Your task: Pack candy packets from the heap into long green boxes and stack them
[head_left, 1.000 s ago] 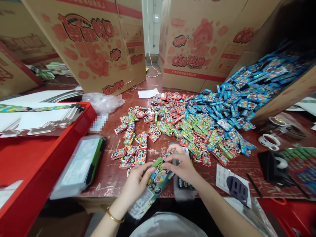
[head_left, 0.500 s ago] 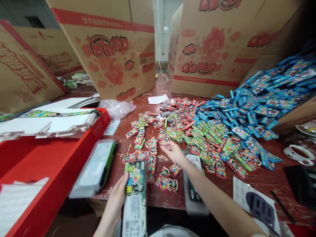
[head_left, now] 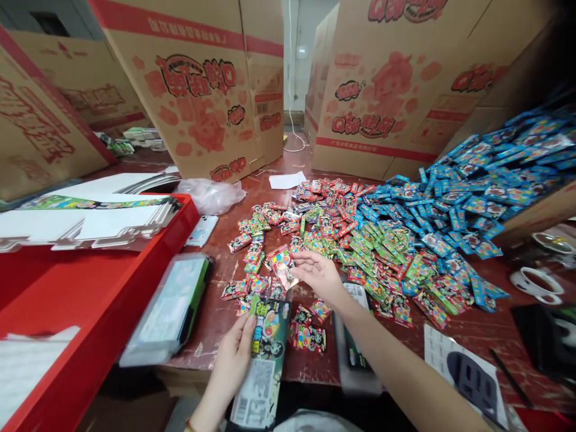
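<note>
My left hand grips a long dark-green printed candy box by its left side near the table's front edge. Thumb on top, it tilts the box up toward the right. My right hand pinches a red candy packet by its right edge, held just above the far end of the box. Below and around it lie loose red and green candy packets. A larger heap of green packets spreads to the right of my right hand.
Blue packets pile high at the right. A red tray with flat white cardboard stands left. Beside it lie a phone and a plastic-covered stack. Large cartons line the back. A mug sits far right.
My right hand has lifted a red candy packet from the table and brought it left. The box in my left hand has shifted right and tilted.
</note>
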`<act>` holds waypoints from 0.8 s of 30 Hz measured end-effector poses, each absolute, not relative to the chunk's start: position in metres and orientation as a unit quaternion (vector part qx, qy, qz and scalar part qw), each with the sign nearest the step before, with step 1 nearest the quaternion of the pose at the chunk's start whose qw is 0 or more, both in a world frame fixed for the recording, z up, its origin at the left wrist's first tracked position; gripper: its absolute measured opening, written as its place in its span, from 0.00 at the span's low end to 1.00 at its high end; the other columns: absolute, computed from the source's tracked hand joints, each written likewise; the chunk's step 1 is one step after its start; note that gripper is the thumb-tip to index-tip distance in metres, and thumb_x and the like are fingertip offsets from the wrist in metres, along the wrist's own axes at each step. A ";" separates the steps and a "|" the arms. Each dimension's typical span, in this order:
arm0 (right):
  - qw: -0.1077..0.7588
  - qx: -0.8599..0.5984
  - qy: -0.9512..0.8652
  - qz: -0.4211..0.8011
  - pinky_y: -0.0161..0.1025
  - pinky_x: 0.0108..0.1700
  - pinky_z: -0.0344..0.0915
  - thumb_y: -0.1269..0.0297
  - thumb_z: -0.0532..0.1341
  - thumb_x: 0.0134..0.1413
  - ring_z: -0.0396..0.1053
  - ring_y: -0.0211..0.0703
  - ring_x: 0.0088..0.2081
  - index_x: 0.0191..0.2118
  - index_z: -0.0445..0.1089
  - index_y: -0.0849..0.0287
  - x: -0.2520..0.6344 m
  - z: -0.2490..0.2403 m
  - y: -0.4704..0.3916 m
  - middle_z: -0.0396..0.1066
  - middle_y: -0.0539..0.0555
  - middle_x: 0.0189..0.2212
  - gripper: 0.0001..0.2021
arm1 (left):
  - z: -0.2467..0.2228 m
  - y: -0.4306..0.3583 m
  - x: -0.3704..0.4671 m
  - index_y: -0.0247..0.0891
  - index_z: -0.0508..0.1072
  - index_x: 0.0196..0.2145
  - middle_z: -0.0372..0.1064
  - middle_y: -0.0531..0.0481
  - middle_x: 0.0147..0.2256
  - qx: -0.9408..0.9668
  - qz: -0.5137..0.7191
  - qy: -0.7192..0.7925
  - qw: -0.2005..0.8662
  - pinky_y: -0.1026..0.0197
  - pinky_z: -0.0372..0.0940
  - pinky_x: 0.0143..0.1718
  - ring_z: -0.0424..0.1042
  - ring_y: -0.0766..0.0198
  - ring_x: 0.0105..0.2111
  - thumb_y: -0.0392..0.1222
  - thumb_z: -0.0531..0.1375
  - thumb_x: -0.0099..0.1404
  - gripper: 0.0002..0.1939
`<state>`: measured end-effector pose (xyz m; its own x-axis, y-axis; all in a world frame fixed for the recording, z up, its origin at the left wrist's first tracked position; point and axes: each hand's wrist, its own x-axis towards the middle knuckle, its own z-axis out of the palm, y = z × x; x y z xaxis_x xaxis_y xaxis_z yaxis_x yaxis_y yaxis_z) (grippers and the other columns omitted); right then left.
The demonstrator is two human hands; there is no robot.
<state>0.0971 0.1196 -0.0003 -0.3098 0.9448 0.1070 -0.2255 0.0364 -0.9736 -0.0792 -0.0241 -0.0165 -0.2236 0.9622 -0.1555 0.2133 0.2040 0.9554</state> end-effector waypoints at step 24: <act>0.358 -0.270 -0.737 0.505 0.40 0.40 0.67 0.62 0.66 0.47 0.67 0.42 0.42 0.34 0.74 0.56 0.144 0.029 0.097 0.66 0.55 0.46 0.07 | 0.007 0.003 -0.031 0.37 0.70 0.40 0.73 0.48 0.35 0.466 0.458 0.600 0.461 0.60 0.65 0.37 0.71 0.57 0.34 0.61 0.52 0.62 0.24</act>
<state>0.1436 0.0965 0.0291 -0.5972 0.7606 0.2544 0.0368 0.3428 -0.9387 -0.0309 0.0035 0.0066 -0.1395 0.9821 -0.1267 0.1367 0.1459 0.9798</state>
